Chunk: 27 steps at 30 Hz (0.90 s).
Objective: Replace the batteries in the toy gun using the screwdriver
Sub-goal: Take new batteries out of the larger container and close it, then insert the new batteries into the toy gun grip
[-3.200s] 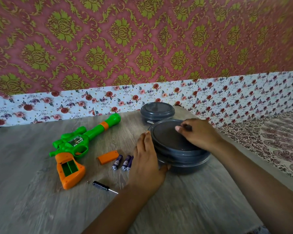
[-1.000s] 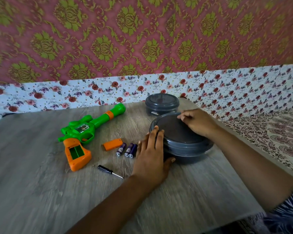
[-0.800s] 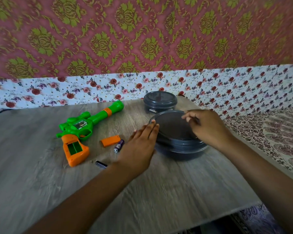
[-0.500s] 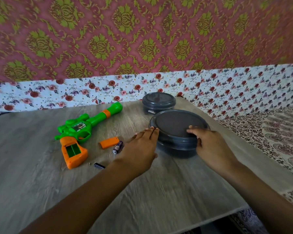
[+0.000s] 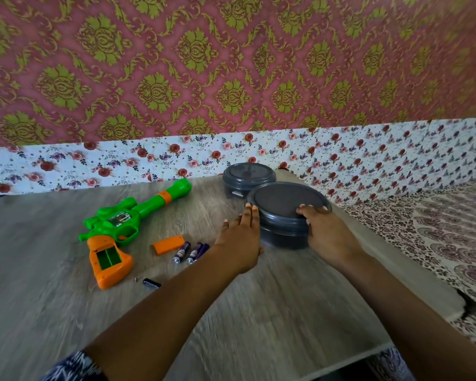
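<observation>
Both hands, left hand (image 5: 241, 243) flat and right hand (image 5: 327, 235) curled, hold the dark round plastic container (image 5: 285, 215); lift its lid evenly, while the green-orange toy gun (image 5: 121, 229) lies open beside the loose purple batteries (image 5: 190, 251)

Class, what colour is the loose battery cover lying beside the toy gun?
Orange; the battery cover shows clearly in the head view, matching the toy gun grip.

Right hand (image 5: 329, 235) off the lid top, now down on the near right side of the big grey container (image 5: 286, 213), fingers curled over the rim. Left hand (image 5: 241, 243) flat against its left side, shifted right since 0.5 s ago, uncovering all three batteries (image 5: 191, 251). Screwdriver (image 5: 151, 283) shaft now hidden by forearm.
</observation>
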{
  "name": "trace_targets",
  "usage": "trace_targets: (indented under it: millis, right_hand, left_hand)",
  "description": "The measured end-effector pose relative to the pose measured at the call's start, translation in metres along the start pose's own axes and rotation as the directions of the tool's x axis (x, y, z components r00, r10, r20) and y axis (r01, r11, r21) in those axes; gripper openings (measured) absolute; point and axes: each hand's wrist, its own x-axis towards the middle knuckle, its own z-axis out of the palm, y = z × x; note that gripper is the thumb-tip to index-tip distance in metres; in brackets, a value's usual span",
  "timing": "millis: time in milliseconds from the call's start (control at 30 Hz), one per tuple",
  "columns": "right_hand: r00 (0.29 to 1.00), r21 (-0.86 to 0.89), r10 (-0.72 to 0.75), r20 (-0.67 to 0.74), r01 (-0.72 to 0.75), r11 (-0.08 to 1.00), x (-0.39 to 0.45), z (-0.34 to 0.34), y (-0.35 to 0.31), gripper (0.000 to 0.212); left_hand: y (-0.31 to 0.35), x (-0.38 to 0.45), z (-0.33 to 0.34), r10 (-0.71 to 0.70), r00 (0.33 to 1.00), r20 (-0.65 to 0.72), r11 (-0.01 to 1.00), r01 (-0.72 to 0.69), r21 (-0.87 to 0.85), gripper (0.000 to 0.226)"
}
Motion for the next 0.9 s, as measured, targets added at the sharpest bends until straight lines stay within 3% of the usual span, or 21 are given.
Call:
trace_targets:
  millis: [233, 367, 467, 567, 700, 800, 900]
  right_hand:
    - [0.993, -0.077, -0.112, 0.034, 0.114, 0.990, -0.001, -0.005, 0.002, 0.043]
    - [0.956, -0.025, -0.282, -0.081, 0.281, 0.959, -0.007, -0.002, -0.042, 0.037]
    - [0.930, 0.013, -0.364, 0.051, 0.363, 0.932, -0.006, 0.017, -0.086, 0.032]
    - [0.925, 0.071, -0.342, 0.165, 0.334, 0.940, 0.002, 0.041, -0.117, 0.041]
    - [0.930, -0.122, -0.275, 0.243, 0.311, 0.943, 0.010, 0.057, -0.131, 0.058]
    - [0.931, -0.181, -0.255, 0.261, 0.306, 0.935, 0.012, 0.061, -0.135, 0.064]
    - [0.925, -0.145, -0.255, 0.281, 0.303, 0.942, 0.012, 0.066, -0.137, 0.063]
  left_hand:
    - [-0.041, -0.063, -0.007, 0.039, 0.999, -0.009, 0.997, -0.040, -0.063, 0.096]
    - [-0.095, -0.095, -0.016, -0.197, 0.969, -0.146, 0.979, 0.185, -0.091, 0.087]
    - [-0.132, -0.110, -0.020, -0.458, 0.883, -0.107, 0.889, 0.452, -0.077, 0.081]
    - [-0.157, -0.116, -0.014, -0.632, 0.775, -0.019, 0.774, 0.630, -0.058, 0.080]
    - [-0.181, -0.104, 0.002, -0.705, 0.708, 0.044, 0.692, 0.700, -0.176, 0.084]
    - [-0.194, -0.093, 0.013, -0.733, 0.679, 0.044, 0.646, 0.715, -0.267, 0.104]
    - [-0.193, -0.089, 0.009, -0.747, 0.664, 0.038, 0.620, 0.716, -0.319, 0.072]
